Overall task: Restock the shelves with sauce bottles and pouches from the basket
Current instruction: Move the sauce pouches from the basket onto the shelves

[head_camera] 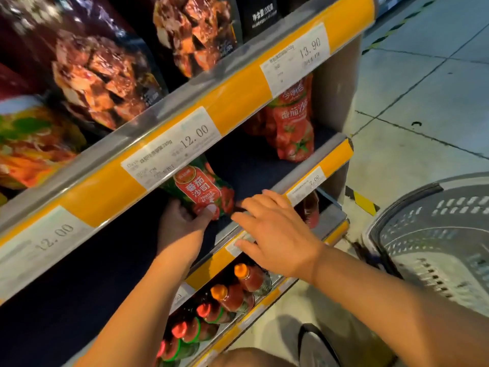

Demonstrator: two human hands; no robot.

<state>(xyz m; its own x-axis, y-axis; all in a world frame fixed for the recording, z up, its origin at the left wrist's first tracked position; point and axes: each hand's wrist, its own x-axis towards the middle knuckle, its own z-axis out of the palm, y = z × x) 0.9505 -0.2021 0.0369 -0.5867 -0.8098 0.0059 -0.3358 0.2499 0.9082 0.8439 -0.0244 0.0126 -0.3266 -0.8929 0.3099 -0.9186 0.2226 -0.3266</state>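
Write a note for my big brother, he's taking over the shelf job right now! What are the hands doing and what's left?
Left hand: holds a tomato sauce pouch upright on the middle shelf.
Right hand: open, fingers resting on that shelf's front edge.
Done: another pouch stands further right; bottles line the shelf below.
Left: let go of this pouch, then check the basket; its contents are out of view.
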